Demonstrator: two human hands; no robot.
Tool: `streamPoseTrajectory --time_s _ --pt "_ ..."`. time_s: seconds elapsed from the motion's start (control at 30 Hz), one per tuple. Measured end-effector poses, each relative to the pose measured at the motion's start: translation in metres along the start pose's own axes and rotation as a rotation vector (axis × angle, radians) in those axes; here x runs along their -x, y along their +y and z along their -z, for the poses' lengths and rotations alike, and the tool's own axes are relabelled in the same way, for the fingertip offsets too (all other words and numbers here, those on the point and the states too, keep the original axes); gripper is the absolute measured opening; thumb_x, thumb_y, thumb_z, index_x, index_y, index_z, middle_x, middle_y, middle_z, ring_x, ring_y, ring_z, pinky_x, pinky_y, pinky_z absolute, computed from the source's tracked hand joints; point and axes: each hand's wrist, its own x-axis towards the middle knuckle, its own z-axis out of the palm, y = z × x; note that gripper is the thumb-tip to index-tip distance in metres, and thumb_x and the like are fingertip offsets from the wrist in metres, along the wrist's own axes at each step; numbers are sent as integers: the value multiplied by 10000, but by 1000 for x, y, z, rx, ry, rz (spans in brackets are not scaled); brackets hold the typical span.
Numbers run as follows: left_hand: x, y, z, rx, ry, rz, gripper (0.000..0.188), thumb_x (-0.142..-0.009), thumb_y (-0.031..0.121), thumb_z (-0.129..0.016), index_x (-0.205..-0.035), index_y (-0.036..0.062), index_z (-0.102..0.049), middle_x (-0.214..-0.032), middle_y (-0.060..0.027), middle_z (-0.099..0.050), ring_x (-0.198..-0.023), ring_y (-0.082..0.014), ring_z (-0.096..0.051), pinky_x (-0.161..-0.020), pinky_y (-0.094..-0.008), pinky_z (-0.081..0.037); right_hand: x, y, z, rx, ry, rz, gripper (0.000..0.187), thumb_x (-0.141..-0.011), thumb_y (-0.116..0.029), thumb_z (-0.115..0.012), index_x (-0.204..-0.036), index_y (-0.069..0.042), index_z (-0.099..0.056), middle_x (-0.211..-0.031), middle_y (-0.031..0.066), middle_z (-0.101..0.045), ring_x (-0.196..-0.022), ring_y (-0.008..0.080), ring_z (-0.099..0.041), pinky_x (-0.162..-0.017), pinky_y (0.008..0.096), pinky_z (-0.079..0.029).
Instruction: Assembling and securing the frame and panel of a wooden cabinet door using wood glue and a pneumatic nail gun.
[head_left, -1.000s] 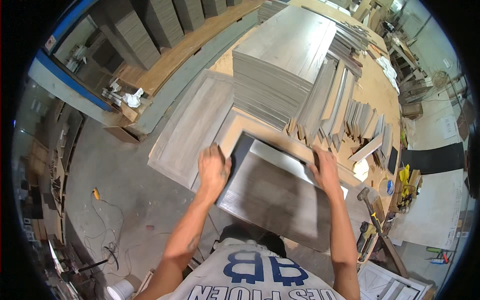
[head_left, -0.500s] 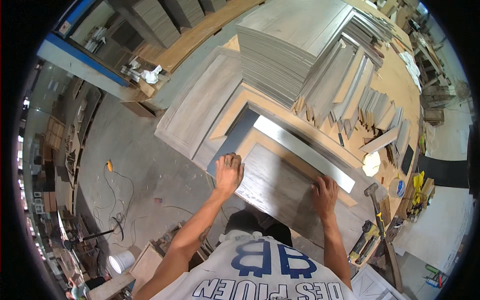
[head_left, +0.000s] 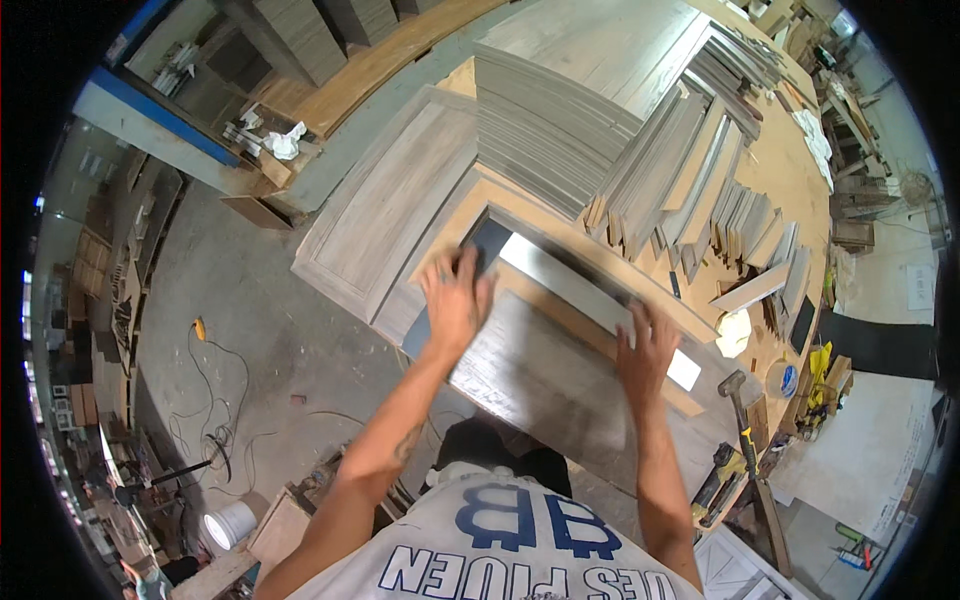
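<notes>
In front of me lies a grey wood-grain panel (head_left: 535, 365), with a tan strip (head_left: 545, 292) along its far side. A shiny white strip (head_left: 565, 282) lies just beyond that, and a dark grey strip (head_left: 488, 240) crosses at the left end. My left hand (head_left: 455, 305) is over the dark strip near the panel's left corner, fingers apart and slightly blurred. Farther right, my right hand (head_left: 647, 358) reaches across the white strip, its fingers spread and holding nothing visible. Whether either hand's fingertips press on the strips I cannot tell.
A tall stack of grey panels (head_left: 550, 120) stands beyond, with bundled grey strips (head_left: 665, 165) to its right. A hammer (head_left: 740, 420), a yellow-and-black power tool (head_left: 722, 480) and a blue tape roll (head_left: 785, 378) are at the right. A cable (head_left: 230, 400) trails over the left floor.
Both hands have moved away from me, from the panel's near side toward the strips. My left hand has left the panel's left edge. The whole view has shifted slightly.
</notes>
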Motion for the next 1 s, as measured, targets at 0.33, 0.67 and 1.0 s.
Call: streamPoseTrajectory --time_s 0.33,0.67,1.0 --pt "-81 -40 -17 50 -264 138 385 -751 77 -714 -1085 -50 -572 -1028 -229 -615 -981 -425 -582 -863 -542 -422 -75 23 -2 90 -444 -55 625 -769 -111 -746 -1341 -72 -498 -1126 165 -599 -1116 336 -552 -980 528 -381" --pt "-95 107 116 571 -202 -255 627 -815 121 -720 -1385 11 -485 -1314 -223 -559 -1260 -384 -514 -1111 -448 -357 73 -50 144 -553 -432 -629 490 -795 -85 -731 -1249 -24 -557 -1026 145 -636 -910 247 -631 -815 359 -516" --pt "95 172 153 531 -526 -732 797 -809 264 -769 -1456 -7 -389 -1417 -203 -475 -1328 -380 -427 -1123 -551 -254 204 -113 161 -1404 199 -1029 278 -867 -35 -709 -1128 -13 -617 -997 59 -675 -918 148 -656 -820 298 -557"
